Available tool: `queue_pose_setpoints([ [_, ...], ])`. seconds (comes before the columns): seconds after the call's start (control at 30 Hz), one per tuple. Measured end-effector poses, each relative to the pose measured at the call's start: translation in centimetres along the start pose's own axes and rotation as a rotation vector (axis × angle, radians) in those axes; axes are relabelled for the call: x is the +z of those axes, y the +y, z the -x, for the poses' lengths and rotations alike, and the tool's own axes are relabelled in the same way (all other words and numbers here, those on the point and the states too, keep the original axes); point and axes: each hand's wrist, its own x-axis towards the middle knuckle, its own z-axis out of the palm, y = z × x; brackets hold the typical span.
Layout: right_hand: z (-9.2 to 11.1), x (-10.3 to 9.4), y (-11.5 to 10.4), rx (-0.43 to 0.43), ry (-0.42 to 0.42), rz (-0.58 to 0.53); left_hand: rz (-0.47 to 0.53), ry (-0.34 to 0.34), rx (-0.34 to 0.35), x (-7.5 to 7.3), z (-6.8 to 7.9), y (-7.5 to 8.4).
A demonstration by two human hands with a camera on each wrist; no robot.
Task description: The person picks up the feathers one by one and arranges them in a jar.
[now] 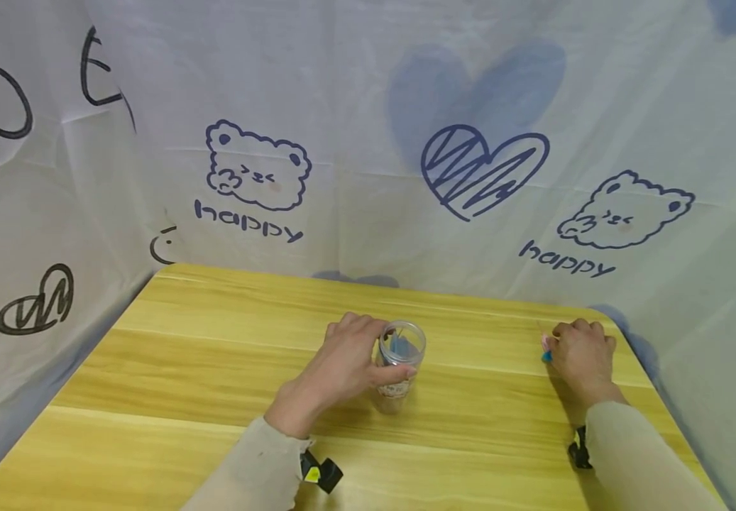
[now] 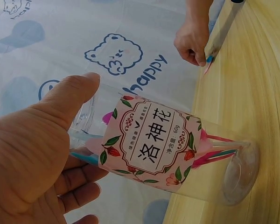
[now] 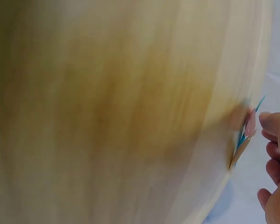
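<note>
My left hand (image 1: 345, 355) holds a clear jar (image 1: 390, 403) near its rim, thumb on the near side and fingers round the far side. The jar stands on the table and bears a pink flowered paper label (image 2: 151, 142). Inside it, thin pink and blue sticks (image 2: 214, 154) show below the label. At the right end of the table, my right hand (image 1: 581, 355) is low, with its fingers loosely bent. Small slim pink and blue pieces (image 3: 250, 123) lie right at its fingertips, by the thumb.
The wood-patterned table (image 1: 214, 369) has its far edge against a white cloth (image 1: 355, 234) with blue bear and heart drawings. More cloth (image 1: 55, 227) hangs along the left side. Black wrist cameras (image 1: 321, 471) sit at both sleeves.
</note>
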Motion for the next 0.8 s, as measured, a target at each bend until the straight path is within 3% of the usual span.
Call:
queue_pose_setpoints([
  [0.8,-0.22,0.6,-0.54,-0.002,0.021,-0.016,-0.013,-0.001,0.0,0.24,-0.06,-0.19],
])
